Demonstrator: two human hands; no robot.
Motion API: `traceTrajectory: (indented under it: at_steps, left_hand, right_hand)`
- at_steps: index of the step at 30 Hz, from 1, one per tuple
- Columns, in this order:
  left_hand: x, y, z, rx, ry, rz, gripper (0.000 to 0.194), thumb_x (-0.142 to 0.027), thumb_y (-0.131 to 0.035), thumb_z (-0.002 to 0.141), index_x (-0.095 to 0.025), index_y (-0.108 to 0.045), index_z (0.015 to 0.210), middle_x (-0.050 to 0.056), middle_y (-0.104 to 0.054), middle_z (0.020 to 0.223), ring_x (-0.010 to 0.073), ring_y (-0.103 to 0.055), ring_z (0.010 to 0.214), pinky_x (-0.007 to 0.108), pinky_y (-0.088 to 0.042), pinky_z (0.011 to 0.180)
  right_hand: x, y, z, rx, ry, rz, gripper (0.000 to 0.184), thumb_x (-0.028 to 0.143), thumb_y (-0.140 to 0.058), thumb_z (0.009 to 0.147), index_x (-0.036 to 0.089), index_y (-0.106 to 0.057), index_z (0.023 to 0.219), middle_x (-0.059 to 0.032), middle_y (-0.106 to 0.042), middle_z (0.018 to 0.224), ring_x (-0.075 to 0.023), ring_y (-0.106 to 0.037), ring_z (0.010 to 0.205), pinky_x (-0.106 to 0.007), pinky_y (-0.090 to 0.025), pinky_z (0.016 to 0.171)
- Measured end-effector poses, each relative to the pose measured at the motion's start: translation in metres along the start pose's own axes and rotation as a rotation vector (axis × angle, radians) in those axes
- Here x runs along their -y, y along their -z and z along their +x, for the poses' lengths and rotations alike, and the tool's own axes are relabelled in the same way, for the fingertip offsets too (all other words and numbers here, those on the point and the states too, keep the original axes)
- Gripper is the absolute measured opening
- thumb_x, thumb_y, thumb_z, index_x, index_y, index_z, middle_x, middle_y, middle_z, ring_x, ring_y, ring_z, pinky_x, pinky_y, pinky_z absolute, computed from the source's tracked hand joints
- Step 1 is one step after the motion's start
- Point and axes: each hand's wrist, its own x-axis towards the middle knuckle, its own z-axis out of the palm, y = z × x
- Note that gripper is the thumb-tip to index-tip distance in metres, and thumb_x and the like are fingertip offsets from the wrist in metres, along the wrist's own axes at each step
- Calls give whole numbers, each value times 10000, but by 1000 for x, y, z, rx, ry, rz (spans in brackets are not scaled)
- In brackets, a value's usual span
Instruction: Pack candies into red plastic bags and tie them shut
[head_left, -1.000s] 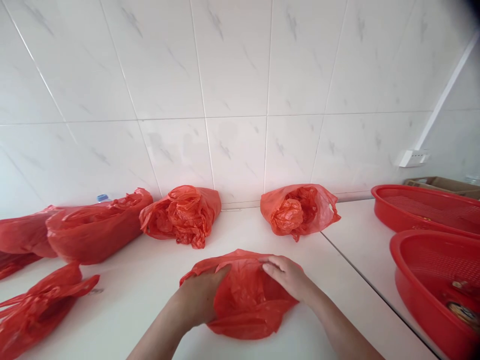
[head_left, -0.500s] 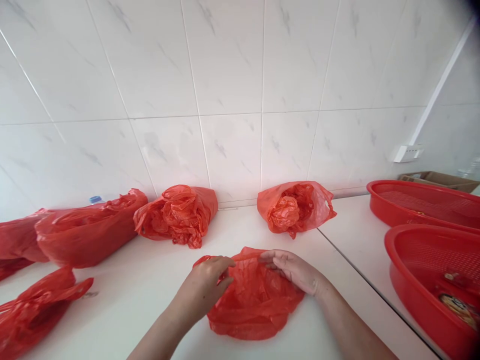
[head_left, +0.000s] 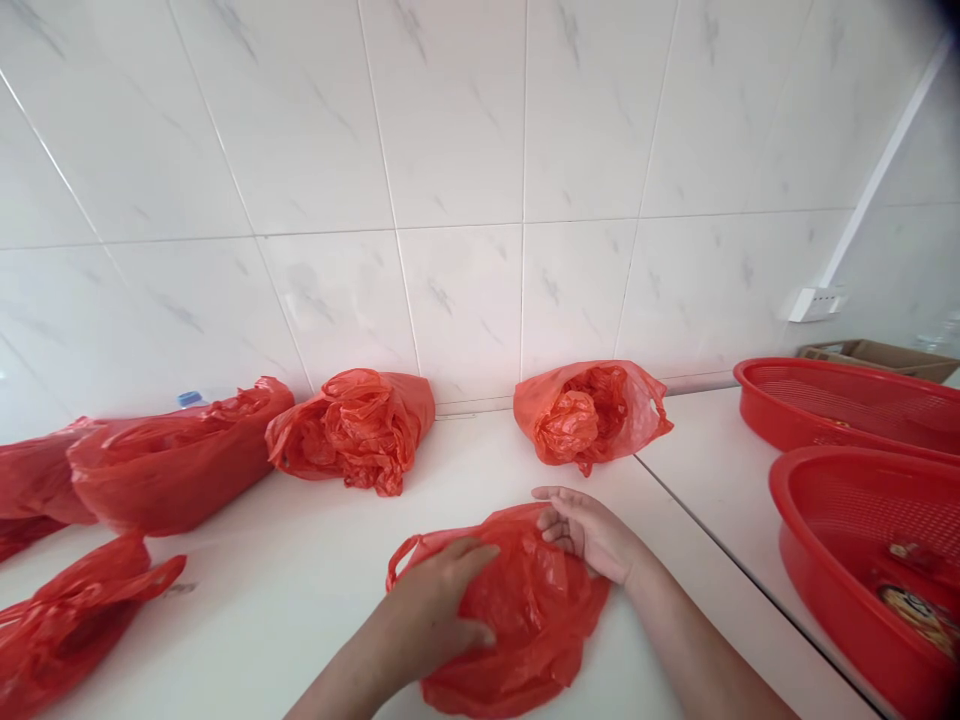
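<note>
The bag [head_left: 532, 620] lay near the middle of the table [head_left: 262, 620], spread loosely with nothing clearly inside. The left hand [head_left: 431, 610] was over its left side, fingers and thumb parted; the right hand [head_left: 592, 530] was at its far right edge, fingers half curled. Whether either gripped it, I cannot tell. The far-middle bag [head_left: 360, 430] and far-right bag [head_left: 566, 425] already held crumpled plastic. A printed packet [head_left: 915, 612] in the near-right basket [head_left: 814, 535] was unreadable.
</note>
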Motion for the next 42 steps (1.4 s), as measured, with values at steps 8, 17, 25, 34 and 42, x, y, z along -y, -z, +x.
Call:
traceTrajectory:
  at_steps: [8, 17, 25, 34, 42]
  left_hand:
    - [9, 6, 10, -464, -45, 269, 322, -191, -493, 827, -280, -637, 1101, 100, -507, 1309, 307, -441, 1225, 458, -372, 958]
    - [46, 7, 17, -409, 251, -384, 191, -314, -511, 807, -228, -632, 926, 45, -655, 922, 253, -604, 879, 375, -430, 787]
    - [63, 11, 11, -356, 136, -986, 468, -501, -628, 757, -200, -585, 1113, 65, -653, 1039, 226, -651, 902, 329, -501, 789]
    - [84, 14, 11, -392, 96, -1394, 441, -383, -706, 754, -220, -562, 1137, 41, -683, 994, 168, -669, 798, 260, -520, 695]
    - [84, 17, 9, -334, 138, -1493, 452, -362, -726, 737, -232, -579, 1144, 29, -701, 986, 178, -680, 815, 256, -528, 676]
  right_hand:
    - [8, -15, -7, 71, 126, -246, 366, 423, -715, 674, 207, -646, 961, -43, -640, 966, -176, -597, 900, -307, -457, 828]
    - [-4, -45, -5, 17, 300, -1183, 235, 195, -702, 584, 243, -664, 811, 2, -580, 948, -174, -547, 890, -308, -428, 802]
    - [-2, -51, -11, 1, 407, -1340, 175, 226, -709, 646, 235, -685, 819, -15, -604, 882, -217, -493, 953, -345, -397, 852]
    - [9, -78, -21, -166, 708, -1422, 168, 199, -510, 881, 219, -675, 855, -33, -651, 901, -190, -534, 906, -350, -428, 849]
    - [13, -42, -120, -657, 772, -1589, 227, 215, -500, 866, 240, -610, 1063, -96, -512, 1246, -278, -436, 1199, -469, -385, 983]
